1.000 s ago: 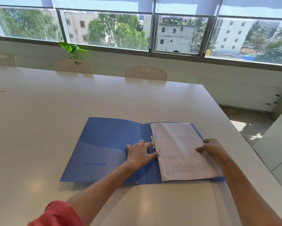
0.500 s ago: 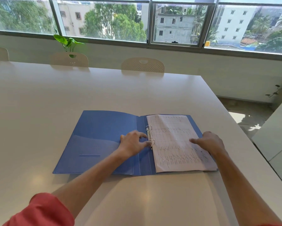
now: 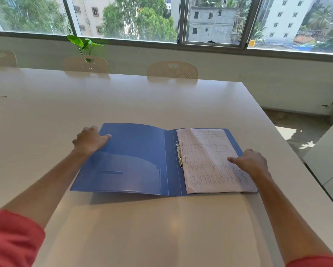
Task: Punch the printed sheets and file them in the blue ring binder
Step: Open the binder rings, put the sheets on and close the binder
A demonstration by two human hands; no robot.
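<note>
The blue ring binder [image 3: 134,151] lies open on the white table [image 3: 142,101]. Its metal rings [image 3: 180,154] look shut and pass through the printed sheets [image 3: 206,151], which lie on the right half. My left hand [image 3: 89,141] grips the far left edge of the left cover, thumb on top. The cover's front left corner stands slightly off the table and casts a shadow. Near the sheets' right edge my right hand [image 3: 250,162] rests on them, its forefinger pointing left. No hole punch is in view.
Several beige chairs [image 3: 172,70] stand along the table's far side under the windows, with a green plant [image 3: 84,44] behind them. The table's right edge runs close beside the binder. Another white table [image 3: 331,151] stands across a gap on the right.
My left hand has left the rings and moved to the left cover's outer edge, which it now grips. My right hand stays on the sheets. The camera has tilted down slightly.
</note>
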